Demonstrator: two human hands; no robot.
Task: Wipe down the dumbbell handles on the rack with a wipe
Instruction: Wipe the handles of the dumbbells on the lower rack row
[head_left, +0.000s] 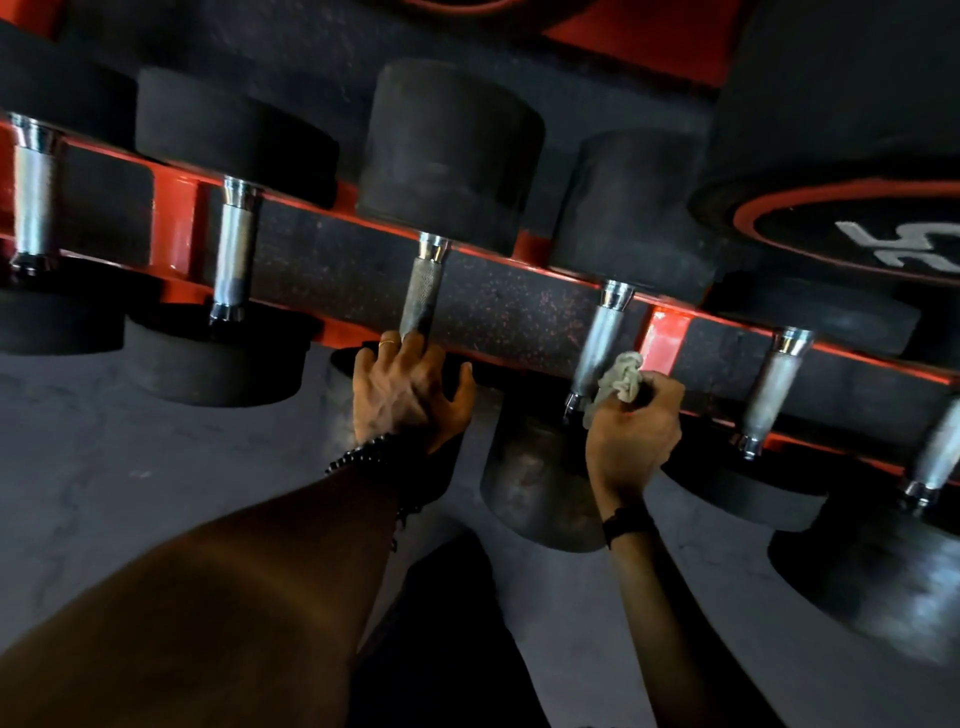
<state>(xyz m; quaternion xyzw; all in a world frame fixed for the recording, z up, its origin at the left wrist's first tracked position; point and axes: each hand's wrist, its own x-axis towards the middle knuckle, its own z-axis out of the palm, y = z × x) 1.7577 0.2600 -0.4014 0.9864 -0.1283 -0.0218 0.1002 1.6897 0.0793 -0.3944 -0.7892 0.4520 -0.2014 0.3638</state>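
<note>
1. Red steel rack (665, 332) with a speckled black rubber strip runs diagonally across the view and carries a row of black round-headed dumbbells with knurled chrome handles.
2. Left hand (408, 389) lies spread on the near head of the middle dumbbell, fingers relaxed and straight; fingertips reach the bottom of that dumbbell's chrome handle (423, 291). Gold ring on one finger, dark bead bracelet (374, 452) at the wrist.
3. Right hand (636, 431) is curled round a crumpled pale grey wipe (618, 379), gripping it.
4. Wipe is pressed against the lower end of the next chrome handle (597, 348) to the right, just above its collar; exact contact is blurred, probably touching.
5. Black band (626, 522) on the right wrist.
6. More handles to the right (776, 387) and to the left (234, 249), untouched by either hand.
7. Large black weight plate with red ring and white marking (857, 228) upper right, behind the rack.
8. Grey floor (104, 441) below.
</note>
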